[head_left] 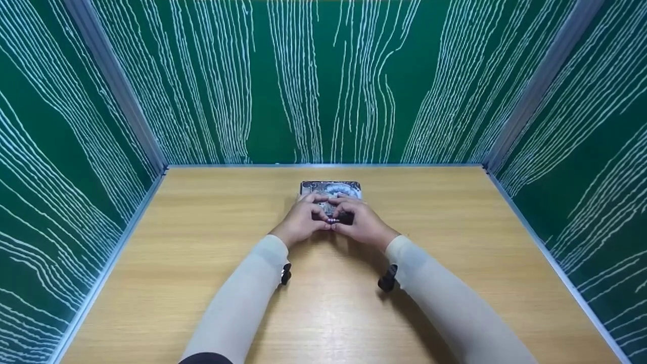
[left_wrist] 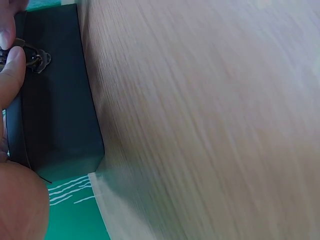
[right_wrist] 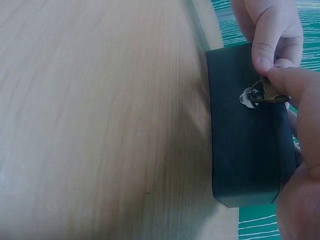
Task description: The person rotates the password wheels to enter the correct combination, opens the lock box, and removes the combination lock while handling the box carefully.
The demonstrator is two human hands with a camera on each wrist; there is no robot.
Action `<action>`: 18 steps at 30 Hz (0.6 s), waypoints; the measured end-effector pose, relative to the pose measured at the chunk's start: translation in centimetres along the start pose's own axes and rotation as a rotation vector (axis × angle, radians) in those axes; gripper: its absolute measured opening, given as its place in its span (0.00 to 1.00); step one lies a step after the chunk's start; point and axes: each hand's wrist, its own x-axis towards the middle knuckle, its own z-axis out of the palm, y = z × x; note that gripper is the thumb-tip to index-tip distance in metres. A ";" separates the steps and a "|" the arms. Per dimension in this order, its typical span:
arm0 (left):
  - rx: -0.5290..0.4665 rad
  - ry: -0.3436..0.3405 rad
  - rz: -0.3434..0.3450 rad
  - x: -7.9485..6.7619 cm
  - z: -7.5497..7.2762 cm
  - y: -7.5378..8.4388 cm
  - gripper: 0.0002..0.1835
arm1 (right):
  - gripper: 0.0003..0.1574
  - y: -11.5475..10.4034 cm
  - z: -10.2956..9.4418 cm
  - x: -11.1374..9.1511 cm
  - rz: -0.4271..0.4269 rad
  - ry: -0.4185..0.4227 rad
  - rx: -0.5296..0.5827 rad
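A small dark box with a patterned lid (head_left: 343,191) stands on the table. Its plain dark front (left_wrist: 60,110) faces the person and carries a metal hasp (right_wrist: 247,98). Through the hasp hangs a small bronze-coloured padlock (right_wrist: 272,93), pulled out from the front. My left hand (head_left: 305,218) pinches one end of the padlock between thumb and fingers. From the other side, my right hand (head_left: 360,220) pinches the padlock too, the two thumb tips almost meeting. Other fingers of both hands lie over the lid. Fingers partly cover the padlock's body.
The wooden table (head_left: 202,227) reaches back to a green wall (head_left: 354,101) with white wavy lines. Similar green panels rise at left and right, with metal posts (head_left: 121,86) at the corners. Dark wrist devices (head_left: 387,278) sit at both sleeve cuffs.
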 end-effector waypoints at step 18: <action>0.010 -0.007 -0.004 0.0 0.0 -0.1 0.05 | 0.05 0.0 0.2 -0.1 0.036 -0.006 0.007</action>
